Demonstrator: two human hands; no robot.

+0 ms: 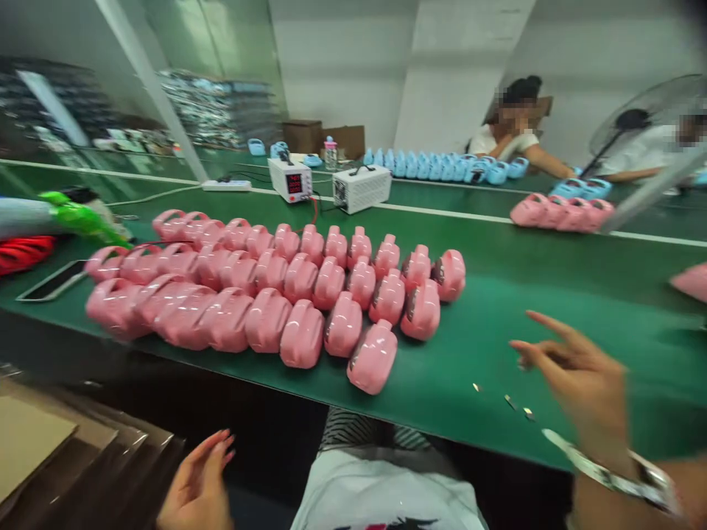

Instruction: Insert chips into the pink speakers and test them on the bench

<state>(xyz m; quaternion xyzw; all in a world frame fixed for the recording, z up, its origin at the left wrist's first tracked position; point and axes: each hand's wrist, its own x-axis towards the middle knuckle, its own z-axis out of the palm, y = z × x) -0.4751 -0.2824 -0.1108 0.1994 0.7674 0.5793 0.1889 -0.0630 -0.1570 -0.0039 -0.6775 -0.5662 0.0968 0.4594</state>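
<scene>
My right hand (579, 383) is above the right part of the green table with index finger and thumb stretched out and apart; I see nothing held in it. Below its fingers, several small light-coloured pieces (509, 402) lie on the table. In front of my lap, off the table's near edge, my left hand (199, 482) has its fingers extended and grips nothing visible. Glossy pink plastic housings with loop handles (301, 335) stand in rows on the table. The closest one (373, 358) sits near the front edge, between my hands but touched by neither.
A power supply with red digits (291, 179) and a white metal box (361, 188) stand behind the rows. Blue housings (442, 165) and more pink ones (560, 213) are farther back, near two people. Cardboard (38, 442) is at lower left; a slanted post (152, 88) rises behind.
</scene>
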